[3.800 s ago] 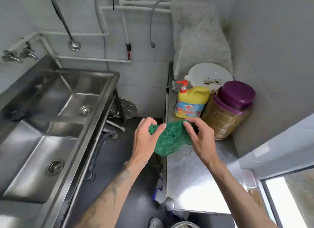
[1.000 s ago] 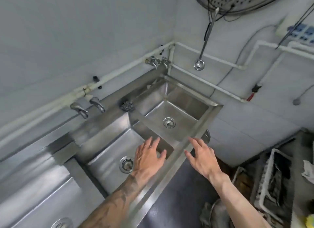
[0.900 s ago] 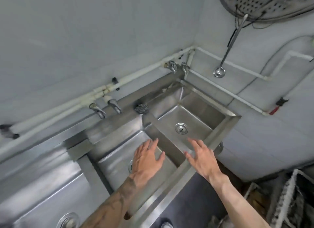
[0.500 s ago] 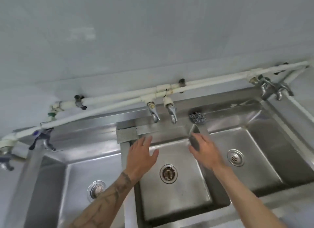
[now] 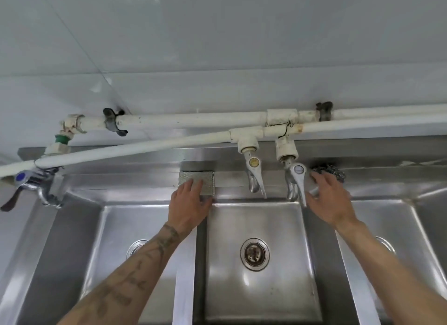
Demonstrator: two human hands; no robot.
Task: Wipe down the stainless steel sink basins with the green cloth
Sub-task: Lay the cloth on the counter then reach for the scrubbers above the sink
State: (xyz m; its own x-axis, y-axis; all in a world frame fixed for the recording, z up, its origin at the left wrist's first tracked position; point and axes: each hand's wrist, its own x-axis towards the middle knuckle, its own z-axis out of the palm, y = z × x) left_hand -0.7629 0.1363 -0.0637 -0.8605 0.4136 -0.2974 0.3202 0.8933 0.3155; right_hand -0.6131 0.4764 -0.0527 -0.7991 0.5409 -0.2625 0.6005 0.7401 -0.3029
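Flat, straight fingers of the left hand (image 5: 189,205) rest on a grey square scouring pad (image 5: 202,179) on the steel ledge (image 5: 135,179). The right hand (image 5: 326,200), spread and holding nothing, hovers just beside a dark steel-wool ball (image 5: 332,172) at its 1 o'clock. Stainless steel sink basins (image 5: 263,298) lie at 6 o'clock.

Head view — close above the sink (image 5: 261,218), facing the wall (image 5: 217,46).

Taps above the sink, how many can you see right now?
3. One blue-capped tap at the far left, a yellow-capped tap over the middle basin, and a pale-capped tap just right of it. More may sit beyond the frame's edges.
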